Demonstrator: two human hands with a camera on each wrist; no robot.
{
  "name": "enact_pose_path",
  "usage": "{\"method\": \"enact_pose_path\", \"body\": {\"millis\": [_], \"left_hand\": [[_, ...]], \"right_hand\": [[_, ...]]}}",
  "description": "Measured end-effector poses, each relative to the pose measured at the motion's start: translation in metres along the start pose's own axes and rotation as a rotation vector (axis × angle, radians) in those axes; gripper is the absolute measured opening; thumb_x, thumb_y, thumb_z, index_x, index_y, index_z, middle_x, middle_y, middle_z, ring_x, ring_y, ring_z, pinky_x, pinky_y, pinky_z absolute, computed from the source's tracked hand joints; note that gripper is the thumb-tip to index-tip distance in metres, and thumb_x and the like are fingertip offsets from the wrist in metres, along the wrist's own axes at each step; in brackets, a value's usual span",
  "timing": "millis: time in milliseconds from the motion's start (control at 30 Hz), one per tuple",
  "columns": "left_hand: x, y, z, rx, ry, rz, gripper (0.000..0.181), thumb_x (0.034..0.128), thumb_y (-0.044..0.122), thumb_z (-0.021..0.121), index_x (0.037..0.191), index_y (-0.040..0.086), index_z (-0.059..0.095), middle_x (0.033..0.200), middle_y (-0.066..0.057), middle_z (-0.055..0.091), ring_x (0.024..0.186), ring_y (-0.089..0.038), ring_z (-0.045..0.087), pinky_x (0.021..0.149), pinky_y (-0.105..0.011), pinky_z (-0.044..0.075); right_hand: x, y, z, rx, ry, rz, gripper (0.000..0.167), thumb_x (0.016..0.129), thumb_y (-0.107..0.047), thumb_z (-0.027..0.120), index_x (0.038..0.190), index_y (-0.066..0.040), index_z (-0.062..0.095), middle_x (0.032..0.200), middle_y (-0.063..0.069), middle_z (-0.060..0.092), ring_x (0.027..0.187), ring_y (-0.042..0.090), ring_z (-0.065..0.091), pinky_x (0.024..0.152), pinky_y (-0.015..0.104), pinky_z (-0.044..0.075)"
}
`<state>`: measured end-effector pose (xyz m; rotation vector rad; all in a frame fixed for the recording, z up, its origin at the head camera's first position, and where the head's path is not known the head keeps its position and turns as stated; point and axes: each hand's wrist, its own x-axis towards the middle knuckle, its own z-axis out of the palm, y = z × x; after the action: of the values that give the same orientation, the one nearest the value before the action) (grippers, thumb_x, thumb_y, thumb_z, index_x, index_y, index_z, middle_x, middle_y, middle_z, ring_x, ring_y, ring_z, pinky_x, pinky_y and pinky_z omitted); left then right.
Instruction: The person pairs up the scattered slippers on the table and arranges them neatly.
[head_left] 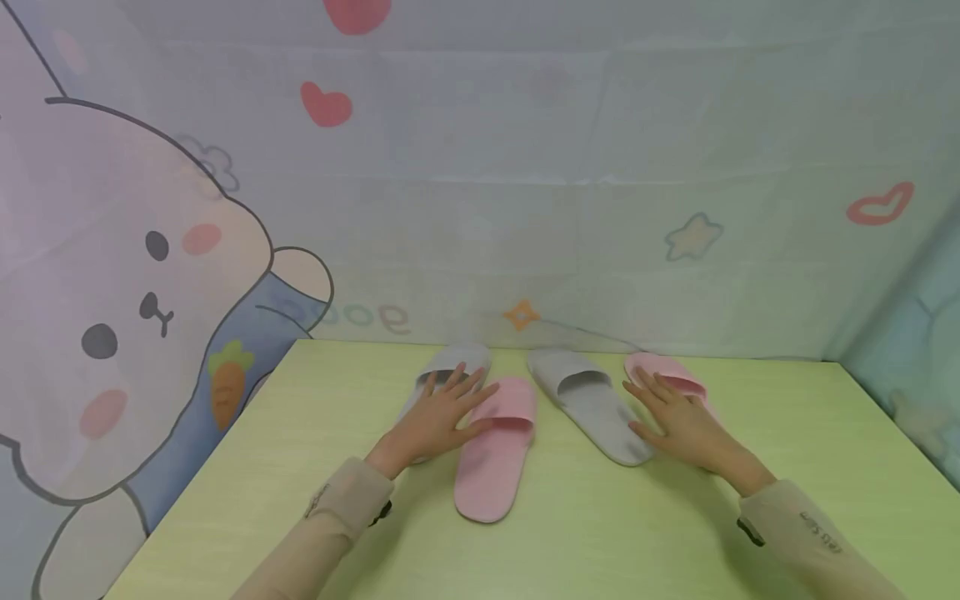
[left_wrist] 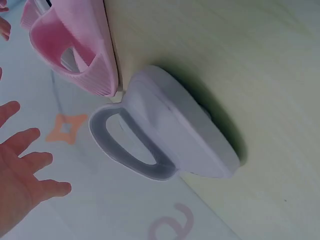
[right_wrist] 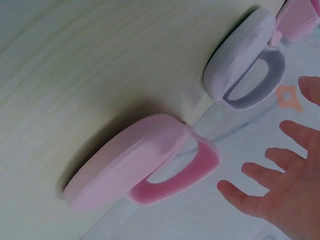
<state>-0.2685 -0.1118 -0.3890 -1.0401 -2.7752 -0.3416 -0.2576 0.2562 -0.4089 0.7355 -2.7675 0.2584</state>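
Two grey slippers and two pink slippers lie on the table, colours mixed. My left hand (head_left: 435, 417), fingers spread, is over the left grey slipper (head_left: 467, 357) and the edge of the left pink slipper (head_left: 491, 475). My right hand (head_left: 686, 425) hovers with spread fingers above the right pink slipper (head_left: 660, 367), beside the right grey slipper (head_left: 600, 412). In the left wrist view the left hand (left_wrist: 20, 180) stands apart from the grey slipper (left_wrist: 175, 125). The right wrist view shows the right hand (right_wrist: 285, 180) apart from the pink slipper (right_wrist: 135, 165). Both hands hold nothing.
The pale yellow-green table (head_left: 615, 533) carries the slippers near its back edge. Behind it hangs a printed cloth (head_left: 480, 225) with a cartoon animal, hearts and stars. Another cloth (head_left: 926, 358) hangs at the right side.
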Motion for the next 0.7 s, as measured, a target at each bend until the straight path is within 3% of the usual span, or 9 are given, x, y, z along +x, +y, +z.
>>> {"method": "enact_pose_path", "body": {"millis": [200,333,567,700], "left_hand": [[0.007,0.001,-0.002,0.000,-0.007,-0.004,0.053,0.0912,0.044,0.042,0.139,0.024,0.032,0.147,-0.009,0.025,0.136,-0.034,0.015,0.105,-0.060,0.013],[0.009,0.002,0.000,-0.004,0.013,0.014,0.049,0.0921,0.040,0.043,0.137,0.022,0.036,0.146,-0.011,0.028,0.136,-0.032,0.017,0.106,-0.058,0.016],[0.012,0.005,0.001,0.034,0.105,0.106,0.042,0.0909,0.031,0.049,0.129,0.015,0.048,0.140,-0.013,0.038,0.132,-0.035,0.029,0.104,-0.055,0.025],[0.013,0.007,0.000,0.048,0.138,0.145,0.038,0.0894,0.027,0.052,0.124,0.012,0.053,0.134,-0.014,0.045,0.126,-0.034,0.038,0.103,-0.053,0.028]], "right_hand": [[0.003,0.010,-0.002,0.009,0.066,-0.036,0.055,0.085,-0.026,0.058,0.132,-0.001,0.041,0.138,0.026,0.034,0.121,0.044,0.038,0.090,0.058,0.037],[0.003,0.013,-0.003,-0.009,0.128,-0.047,0.051,0.082,-0.019,0.061,0.127,0.001,0.046,0.131,0.029,0.041,0.115,0.046,0.044,0.085,0.058,0.041],[-0.002,0.014,-0.009,0.031,0.087,0.063,0.048,0.087,-0.020,0.055,0.130,-0.002,0.041,0.126,0.027,0.048,0.117,0.047,0.041,0.078,0.067,0.038],[-0.003,0.018,-0.009,0.026,0.115,0.079,0.047,0.085,-0.018,0.057,0.127,-0.002,0.042,0.118,0.029,0.053,0.114,0.049,0.043,0.074,0.069,0.038]]}}
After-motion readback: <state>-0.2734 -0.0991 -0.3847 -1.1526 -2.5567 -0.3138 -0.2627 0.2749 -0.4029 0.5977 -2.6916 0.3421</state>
